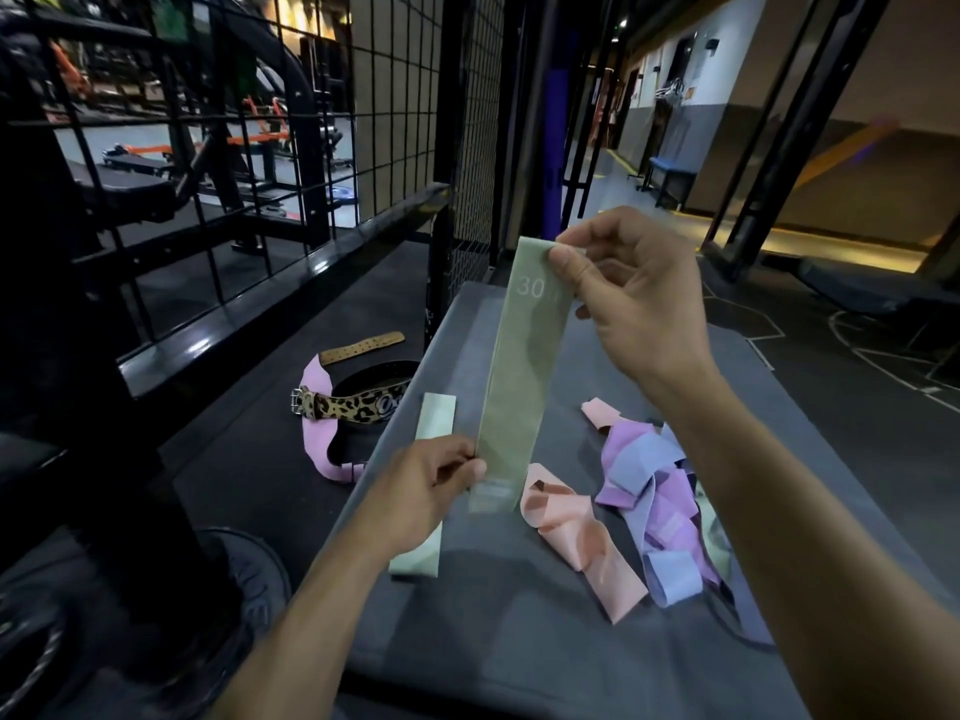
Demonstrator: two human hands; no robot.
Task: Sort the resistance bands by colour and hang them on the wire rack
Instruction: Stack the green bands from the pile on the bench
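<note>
Nearest to the camera, on the desk (519, 641) in grey: a second pale green band (423, 485) lying flat just left of the held one, partly under the left wrist, so apparently the start of a green group. Left hand (436, 485) pinching the bottom end of the green band (514, 387) between thumb and fingers, grip pressed together on the cloth. Right hand (623, 298) pinching the top end the same way, thumb over the edge near a printed "30", band stretched straight and upright, clear of the desk. Just right of the held band: a pink band (576, 543) twisted on the desk, then a tangled pile of purple and blue bands (654, 491), possibly one more green strip buried at its far right, hard to tell. Left of the held band and lower down, on the floor: a leopard-print belt (353, 402) with pink lining. Beyond and left of it all, the wire rack (291, 122), well apart from both hands. Risks, guessing here: only fingertip pinches on stretchy cloth, so a slip at either end means a snap-back or a drop off the desk edge onto the floor beside the belt. Long reach to the rack too, easy to miss a wire or hang it twisted. Also easy to overlook that buried green one and split the colour group.
</note>
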